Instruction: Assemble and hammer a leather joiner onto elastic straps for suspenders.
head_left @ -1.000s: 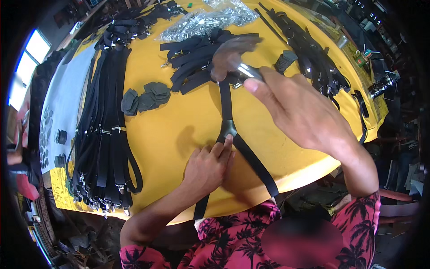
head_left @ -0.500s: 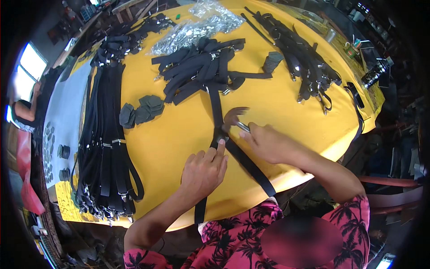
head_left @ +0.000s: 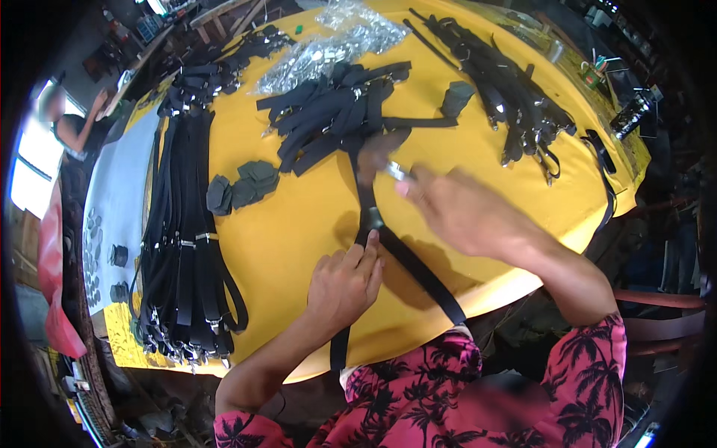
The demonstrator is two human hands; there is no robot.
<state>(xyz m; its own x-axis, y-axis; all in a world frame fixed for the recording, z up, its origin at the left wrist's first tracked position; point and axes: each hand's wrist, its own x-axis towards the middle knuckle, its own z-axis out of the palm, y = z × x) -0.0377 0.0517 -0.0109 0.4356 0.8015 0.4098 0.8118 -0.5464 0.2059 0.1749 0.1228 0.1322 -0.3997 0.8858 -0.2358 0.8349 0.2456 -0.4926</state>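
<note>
A pair of black suspenders (head_left: 420,270) lies on the yellow-covered table, its straps meeting in a Y at a small shiny piece. My left hand (head_left: 343,287) presses the suspenders down just below that joint, index finger stretched forward and the other fingers curled. In my right hand (head_left: 478,216) is a hammer (head_left: 379,157), its head blurred and raised above the strap beyond the joint. One strap runs from the joint up toward a heap of black suspenders (head_left: 336,112) with metal clips. Part of the lower left strap is hidden under my left hand and forearm.
Dark fabric patches (head_left: 252,185) lie left of my hands, and another stack (head_left: 457,98) stands beyond the heap. Long black suspenders (head_left: 183,246) line the left side; more (head_left: 508,89) lie far right. A clear plastic bag (head_left: 336,45) sits at the back. Another person (head_left: 71,131) is far left.
My right hand has lifted the hammer up and away from the joint. My left index finger has drawn back slightly, so the shiny piece shows more. The person at far left has come further into view.
</note>
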